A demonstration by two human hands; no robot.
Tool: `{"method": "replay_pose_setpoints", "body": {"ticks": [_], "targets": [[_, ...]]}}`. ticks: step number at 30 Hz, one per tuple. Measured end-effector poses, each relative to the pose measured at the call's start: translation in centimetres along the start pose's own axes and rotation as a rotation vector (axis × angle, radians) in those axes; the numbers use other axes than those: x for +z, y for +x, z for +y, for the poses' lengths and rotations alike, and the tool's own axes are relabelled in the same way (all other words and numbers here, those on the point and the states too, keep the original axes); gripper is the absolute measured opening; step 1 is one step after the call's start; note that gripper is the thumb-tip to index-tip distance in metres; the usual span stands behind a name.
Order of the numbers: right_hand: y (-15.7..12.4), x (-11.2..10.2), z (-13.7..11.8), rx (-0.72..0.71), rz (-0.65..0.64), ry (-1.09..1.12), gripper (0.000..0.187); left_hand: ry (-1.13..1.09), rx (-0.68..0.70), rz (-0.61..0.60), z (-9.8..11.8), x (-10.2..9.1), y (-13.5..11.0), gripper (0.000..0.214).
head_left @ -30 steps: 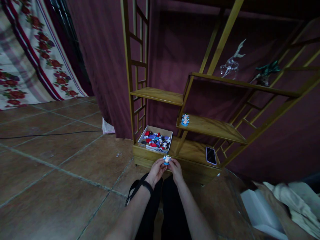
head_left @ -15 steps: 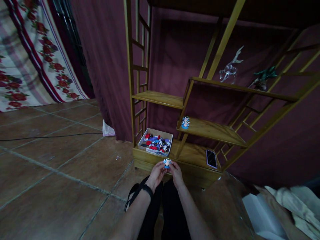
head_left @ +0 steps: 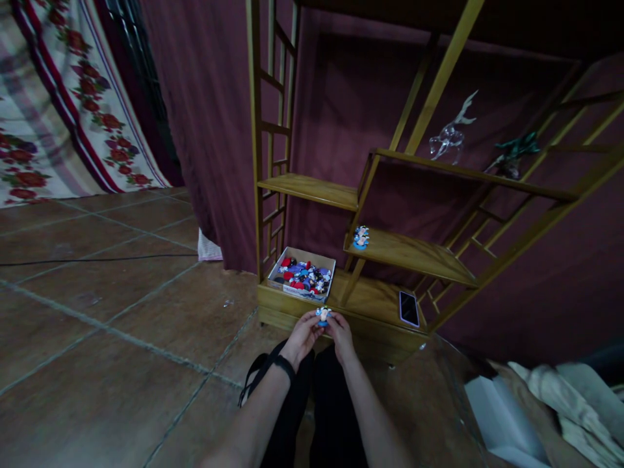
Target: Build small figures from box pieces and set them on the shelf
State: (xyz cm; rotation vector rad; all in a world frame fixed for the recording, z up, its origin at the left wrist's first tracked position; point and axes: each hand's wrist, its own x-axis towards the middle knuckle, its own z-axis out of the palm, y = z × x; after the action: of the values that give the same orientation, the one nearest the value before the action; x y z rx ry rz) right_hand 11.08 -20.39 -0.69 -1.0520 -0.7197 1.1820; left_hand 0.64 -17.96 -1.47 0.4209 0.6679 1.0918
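A small blue-and-white figurine with a blue base is held upright between both hands, in front of the shelf's bottom ledge. My left hand pinches it from the left, a dark band on that wrist. From the right side, my right hand grips it with closed fingers. Just beyond the hands sits an open cardboard box full of small red, purple, black and white pieces. Similar blue-based figurines stand at the left end of the middle shelf.
The wooden shelf unit stands ahead, with a phone on its lower board. Higher up are a clear deer ornament and a dark green ornament. A cable crosses the tiled floor; a white box lies at right.
Both hands keep their grip on the figurine. The whole view has shifted slightly, and nothing on the shelves has visibly moved.
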Motion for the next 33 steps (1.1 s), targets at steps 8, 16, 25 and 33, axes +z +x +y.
{"method": "replay_pose_setpoints", "body": {"ticks": [8,16,25,33], "targets": [[0.26,-0.17,0.15,0.041,0.020,0.029,0.031,-0.047,0.001,-0.003,-0.04,0.22,0.05,0.017],[-0.16,0.04,-0.50,0.014,0.005,0.009,0.025,-0.037,-0.029,-0.030,0.15,0.39,-0.18,0.017],[0.32,-0.35,0.25,0.012,0.021,0.014,0.028,-0.044,-0.040,-0.030,0.08,0.28,-0.03,0.018],[0.26,-0.11,0.00,0.006,0.001,-0.016,0.028,-0.032,-0.029,-0.010,0.03,-0.01,0.17,0.016]]}}
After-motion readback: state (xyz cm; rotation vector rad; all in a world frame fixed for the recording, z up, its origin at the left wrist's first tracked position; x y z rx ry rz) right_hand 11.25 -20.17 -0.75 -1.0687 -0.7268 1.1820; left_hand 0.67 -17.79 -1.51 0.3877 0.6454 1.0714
